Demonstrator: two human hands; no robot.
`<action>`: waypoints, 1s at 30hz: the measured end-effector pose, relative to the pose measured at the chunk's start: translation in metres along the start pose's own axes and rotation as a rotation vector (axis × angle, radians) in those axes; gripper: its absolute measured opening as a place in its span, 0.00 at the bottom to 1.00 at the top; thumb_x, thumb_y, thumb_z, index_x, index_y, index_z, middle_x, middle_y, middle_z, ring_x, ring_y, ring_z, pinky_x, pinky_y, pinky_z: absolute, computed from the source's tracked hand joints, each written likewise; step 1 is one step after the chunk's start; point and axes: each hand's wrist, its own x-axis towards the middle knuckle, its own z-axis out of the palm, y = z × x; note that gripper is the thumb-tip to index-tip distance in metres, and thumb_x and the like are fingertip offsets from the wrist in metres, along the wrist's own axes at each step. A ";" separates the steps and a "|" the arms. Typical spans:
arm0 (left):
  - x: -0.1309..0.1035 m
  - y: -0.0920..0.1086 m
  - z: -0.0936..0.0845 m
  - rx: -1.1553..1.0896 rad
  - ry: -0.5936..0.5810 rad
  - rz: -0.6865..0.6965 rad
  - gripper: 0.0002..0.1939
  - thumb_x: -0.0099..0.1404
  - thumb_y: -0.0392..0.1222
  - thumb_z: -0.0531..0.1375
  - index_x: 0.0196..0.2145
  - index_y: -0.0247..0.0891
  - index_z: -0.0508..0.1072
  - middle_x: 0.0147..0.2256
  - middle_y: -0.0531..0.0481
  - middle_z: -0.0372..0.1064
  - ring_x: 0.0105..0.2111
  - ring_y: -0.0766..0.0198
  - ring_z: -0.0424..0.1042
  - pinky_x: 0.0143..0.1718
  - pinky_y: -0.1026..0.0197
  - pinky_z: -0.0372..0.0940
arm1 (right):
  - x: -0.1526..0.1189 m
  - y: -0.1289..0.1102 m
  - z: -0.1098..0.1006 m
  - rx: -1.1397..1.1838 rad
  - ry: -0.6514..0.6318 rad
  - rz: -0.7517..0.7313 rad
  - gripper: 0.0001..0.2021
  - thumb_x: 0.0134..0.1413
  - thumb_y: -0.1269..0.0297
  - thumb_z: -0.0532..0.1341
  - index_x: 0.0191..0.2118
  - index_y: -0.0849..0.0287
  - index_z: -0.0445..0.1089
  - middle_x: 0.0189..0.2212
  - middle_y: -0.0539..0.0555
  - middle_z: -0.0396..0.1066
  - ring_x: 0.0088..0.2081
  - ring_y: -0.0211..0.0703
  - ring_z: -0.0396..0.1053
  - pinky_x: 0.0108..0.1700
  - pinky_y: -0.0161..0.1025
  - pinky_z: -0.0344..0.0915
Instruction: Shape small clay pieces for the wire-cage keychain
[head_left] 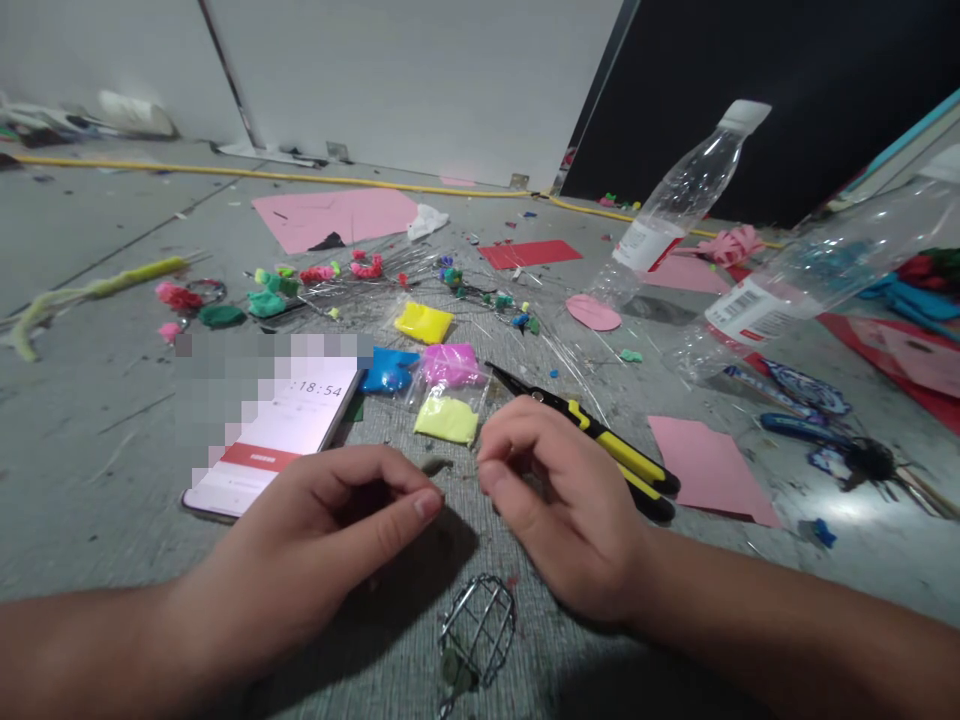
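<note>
My left hand [330,535] is closed in a pinch, thumb and index tip pressed together above the grey mat; whatever it may hold is too small to make out. Opposite it, my right hand [570,510] is also curled, thumb against the index finger, its contents hidden. A small gap separates the two hands. Below them lies an oval silver wire piece [487,620] with crossed bars and a dark greenish lump at its lower end. Yellow-and-black pliers [626,460] lie partly behind my right hand. A lit phone [300,410] rests behind my left.
Bagged clay in yellow [424,322], blue [388,370], pink [454,364] and pale yellow [446,420] lies ahead. Two clear bottles [686,195] stand right. Around are pink paper [337,215], a red card [531,254], thin wires and small coloured clay pieces [274,290].
</note>
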 end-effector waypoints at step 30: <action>0.002 -0.004 0.003 -0.076 -0.007 -0.064 0.15 0.63 0.52 0.68 0.28 0.39 0.74 0.20 0.58 0.64 0.18 0.70 0.60 0.18 0.70 0.55 | 0.003 0.010 0.007 -0.068 -0.103 -0.232 0.08 0.69 0.71 0.62 0.51 0.60 0.75 0.40 0.58 0.80 0.41 0.44 0.78 0.43 0.41 0.77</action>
